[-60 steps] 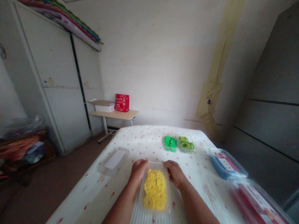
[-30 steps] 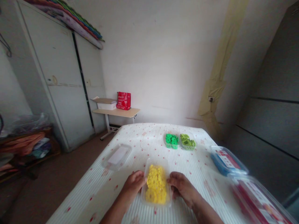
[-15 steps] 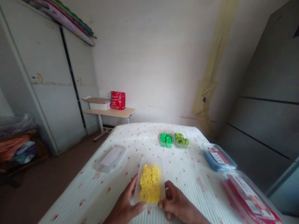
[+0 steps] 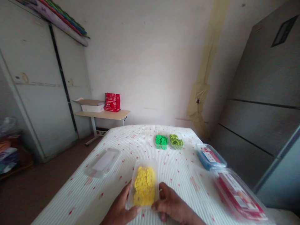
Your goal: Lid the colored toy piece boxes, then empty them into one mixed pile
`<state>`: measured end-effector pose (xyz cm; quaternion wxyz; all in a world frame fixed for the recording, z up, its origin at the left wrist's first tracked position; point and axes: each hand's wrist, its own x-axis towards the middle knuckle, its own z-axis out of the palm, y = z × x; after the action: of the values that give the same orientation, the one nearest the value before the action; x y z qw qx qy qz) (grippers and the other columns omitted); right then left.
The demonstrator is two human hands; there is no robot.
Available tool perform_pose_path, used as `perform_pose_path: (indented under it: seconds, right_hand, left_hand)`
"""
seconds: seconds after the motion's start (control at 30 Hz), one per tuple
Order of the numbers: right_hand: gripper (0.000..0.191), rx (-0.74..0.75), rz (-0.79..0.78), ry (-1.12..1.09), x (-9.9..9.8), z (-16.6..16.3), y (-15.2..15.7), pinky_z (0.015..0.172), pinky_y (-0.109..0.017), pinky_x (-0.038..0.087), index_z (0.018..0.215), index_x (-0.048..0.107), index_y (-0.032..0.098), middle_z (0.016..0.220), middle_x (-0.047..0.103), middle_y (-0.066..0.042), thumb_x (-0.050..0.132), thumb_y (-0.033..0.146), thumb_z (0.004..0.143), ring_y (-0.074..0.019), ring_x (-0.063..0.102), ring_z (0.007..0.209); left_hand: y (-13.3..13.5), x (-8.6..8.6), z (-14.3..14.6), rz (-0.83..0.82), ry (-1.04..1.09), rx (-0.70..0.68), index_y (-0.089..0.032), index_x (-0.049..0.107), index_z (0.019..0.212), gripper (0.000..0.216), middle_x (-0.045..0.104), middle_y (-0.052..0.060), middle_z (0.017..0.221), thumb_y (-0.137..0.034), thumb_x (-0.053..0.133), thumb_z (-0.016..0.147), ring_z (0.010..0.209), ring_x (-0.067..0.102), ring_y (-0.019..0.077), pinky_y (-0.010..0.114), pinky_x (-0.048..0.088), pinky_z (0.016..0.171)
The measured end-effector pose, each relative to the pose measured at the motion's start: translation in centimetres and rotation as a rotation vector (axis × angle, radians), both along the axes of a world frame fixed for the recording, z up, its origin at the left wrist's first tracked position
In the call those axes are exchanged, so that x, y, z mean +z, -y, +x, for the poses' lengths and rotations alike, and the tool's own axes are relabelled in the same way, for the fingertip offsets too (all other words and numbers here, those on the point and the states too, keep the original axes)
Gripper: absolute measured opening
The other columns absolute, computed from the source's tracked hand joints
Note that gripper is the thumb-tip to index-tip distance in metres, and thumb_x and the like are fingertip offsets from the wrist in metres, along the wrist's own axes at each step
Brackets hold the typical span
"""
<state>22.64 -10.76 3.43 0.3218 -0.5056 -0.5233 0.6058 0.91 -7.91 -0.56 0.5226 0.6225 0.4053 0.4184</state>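
Observation:
A clear plastic container (image 4: 143,163) with yellow flower-shaped pieces (image 4: 144,185) in it is held between my two hands near the front of the table. My left hand (image 4: 120,203) grips its left side, thumb along the near edge. At the right near corner, my right hand (image 4: 172,202) pinches the container with bent fingers. Farther back stand two small clear containers, one with green pieces (image 4: 161,140) and one with yellow-green pieces (image 4: 176,141). To the left lies a clear plastic lid (image 4: 103,163) with a white label.
On the right side of the table are a blue lidded box (image 4: 211,156) and a red lidded box (image 4: 241,195). The white dotted tablecloth (image 4: 185,175) covers the table. Behind, a small desk (image 4: 105,114) bears a red bag (image 4: 112,102) and a white box (image 4: 92,107).
The whole scene has shifted left in view as the head turned slightly right. Both hands keep the same hold on the container of yellow pieces.

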Motion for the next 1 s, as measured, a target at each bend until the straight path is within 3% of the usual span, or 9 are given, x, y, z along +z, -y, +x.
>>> perform_pose_path:
  seconds: [0.17,0.33,0.5,0.57,0.63,0.7,0.77,0.9,1.0]
  right_hand:
    - [0.034,0.013,0.022,-0.04,-0.7,0.3,-0.1,0.035,-0.016,0.026,0.087,0.045,0.018,0.066,0.051,0.008,0.065,0.024,0.061,-0.0027,0.047,0.038]
    - [0.041,-0.013,0.014,-0.089,0.0,0.2,-0.1,0.036,-0.017,0.031,0.092,0.045,0.018,0.07,0.052,0.007,0.066,0.025,0.057,-0.0033,0.048,0.037]
    - [0.058,-0.157,0.078,-0.038,-0.1,1.3,-0.4,0.037,-0.02,0.034,0.107,0.041,0.022,0.085,0.051,0.003,0.066,0.028,0.054,-0.0039,0.047,0.04]
    - [0.065,-0.247,0.174,0.095,0.0,2.2,-0.4,0.045,-0.023,0.041,0.115,0.038,0.023,0.098,0.052,-0.003,0.065,0.028,0.056,-0.0097,0.056,0.055]
    - [0.068,-0.31,0.275,0.289,0.7,2.8,-0.2,0.062,-0.03,0.049,0.123,0.036,0.022,0.113,0.052,-0.011,0.063,0.027,0.061,-0.0193,0.06,0.083]
    - [0.071,-0.306,0.364,0.493,1.9,2.6,0.0,0.085,-0.037,0.046,0.13,0.034,0.019,0.127,0.047,-0.015,0.061,0.026,0.065,-0.0259,0.051,0.11]
    - [0.079,-0.247,0.412,0.71,3.3,1.6,0.0,0.099,-0.043,0.035,0.136,0.031,0.016,0.137,0.039,-0.018,0.063,0.029,0.066,-0.0304,0.039,0.124]
    - [0.1,-0.13,0.348,1.076,5.1,-1.5,-0.8,0.099,-0.056,0.027,0.143,0.027,0.015,0.146,0.024,-0.025,0.071,0.048,0.059,-0.0419,0.03,0.128]
    - [0.106,-0.086,0.317,1.179,4.9,-2.9,-1.9,0.095,-0.061,0.027,0.143,0.026,0.02,0.148,0.016,-0.025,0.072,0.056,0.055,-0.0447,0.028,0.129]
  left_hand:
    - [-0.4,-1.1,-0.4,0.009,-0.005,0.001,-0.021,0.036,0.136,0.08,0.041,0.01,0.142,-0.046,0.066,0.066,0.135,0.026,0.0337,0.046,0.026,0.109]
    - [0.1,-0.5,0.1,0.014,-0.016,-0.016,-0.022,0.032,0.138,0.083,0.041,0.009,0.142,-0.048,0.067,0.067,0.137,0.021,0.033,0.045,0.026,0.109]
    - [0.3,-0.3,1.9,-0.025,0.229,-0.051,-0.02,0.032,0.138,0.084,0.045,0.012,0.139,-0.053,0.065,0.068,0.132,0.033,0.0334,0.045,0.032,0.105]
    - [-0.1,-0.5,2.4,-0.069,0.336,-0.088,-0.018,0.038,0.135,0.084,0.046,0.015,0.138,-0.057,0.065,0.066,0.129,0.036,0.0357,0.047,0.033,0.104]
    - [-0.7,-0.6,2.7,-0.142,0.383,-0.088,-0.017,0.046,0.131,0.082,0.047,0.016,0.136,-0.061,0.064,0.064,0.128,0.037,0.0372,0.048,0.032,0.104]
    - [-1.1,-0.6,2.9,-0.238,0.415,-0.071,-0.017,0.048,0.129,0.083,0.047,0.018,0.136,-0.064,0.064,0.062,0.126,0.039,0.0384,0.051,0.031,0.103]
    - [-1.2,-0.3,3.1,-0.335,0.458,-0.051,-0.017,0.048,0.13,0.085,0.048,0.019,0.135,-0.064,0.064,0.062,0.122,0.045,0.0378,0.052,0.032,0.102]
    - [-0.9,0.9,3.4,-0.423,0.574,-0.06,-0.019,0.05,0.128,0.074,0.056,0.016,0.128,-0.058,0.065,0.067,0.116,0.052,0.0318,0.047,0.035,0.101]
    - [-0.8,1.6,3.3,-0.447,0.624,-0.132,-0.021,0.054,0.123,0.062,0.06,0.012,0.123,-0.056,0.061,0.073,0.118,0.051,0.0287,0.045,0.036,0.101]
